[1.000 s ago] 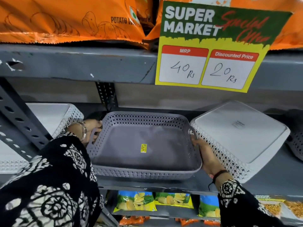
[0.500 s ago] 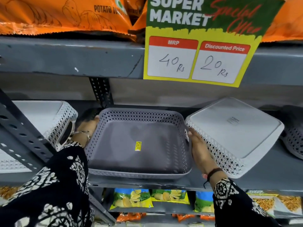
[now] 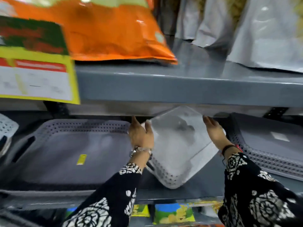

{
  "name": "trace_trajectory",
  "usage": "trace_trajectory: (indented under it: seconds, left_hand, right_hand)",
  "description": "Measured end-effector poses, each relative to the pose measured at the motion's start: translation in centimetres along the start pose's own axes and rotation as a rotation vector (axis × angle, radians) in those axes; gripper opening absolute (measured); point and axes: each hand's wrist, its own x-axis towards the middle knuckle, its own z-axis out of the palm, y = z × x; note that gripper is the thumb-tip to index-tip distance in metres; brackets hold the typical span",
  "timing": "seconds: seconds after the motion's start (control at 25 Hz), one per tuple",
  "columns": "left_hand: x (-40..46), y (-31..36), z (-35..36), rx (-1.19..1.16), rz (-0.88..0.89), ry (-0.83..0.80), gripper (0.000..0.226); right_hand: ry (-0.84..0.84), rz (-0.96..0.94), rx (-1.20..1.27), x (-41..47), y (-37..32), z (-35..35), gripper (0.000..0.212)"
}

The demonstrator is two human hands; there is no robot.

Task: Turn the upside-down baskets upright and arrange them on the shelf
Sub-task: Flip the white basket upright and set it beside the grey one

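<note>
- While it lies upside down and tilted on the shelf [image 3: 205,189], the white basket [image 3: 178,145] shows a smooth flat base and perforated lattice walls.
- Left hand [image 3: 141,135] presses its left edge; right hand [image 3: 214,130] its right edge, fingers spread.
- Grey basket [image 3: 65,153] sits upright beside it, with 1 yellow sticker [image 3: 81,159].

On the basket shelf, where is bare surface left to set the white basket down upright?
Bare shelf shows only under and in front of the tilted white basket, between the upright grey basket and the upside-down grey basket. Left hand and right hand flank the white one; both neighbours crowd close.
</note>
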Motion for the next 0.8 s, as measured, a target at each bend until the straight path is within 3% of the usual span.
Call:
trace_trajectory:
  seconds: [0.2, 0.32, 0.4, 0.56, 0.8]
  left_hand:
    - [-3.8, -0.3, 5.7, -0.010, -0.166, 0.094, 0.062]
    - [-3.7, -1.5, 6.0, -0.115, -0.381, 0.203, 0.060]
    - [-3.4, -2.7, 5.9, -0.199, -0.520, 0.185, 0.057]
    - [-2.3, -4.1, 5.1, -0.140, -0.512, 0.059, 0.053]
    - [-0.8, -2.5, 4.4, -0.207, -0.617, 0.054, 0.046]
  right_hand:
    - [-0.189, -0.037, -0.231, 3.8, 3.3, -4.5, 0.046]
    - [-0.275, -0.063, -0.347, 5.4, 4.6, -4.6, 0.049]
    - [-0.286, -0.073, -0.442, 5.9, 5.2, -4.7, 0.051]
    - [-0.300, -0.049, -0.642, 7.2, 5.9, -4.8, 0.049]
    - [-0.352, 0.241, -0.327, 7.5, 5.2, -4.2, 0.076]
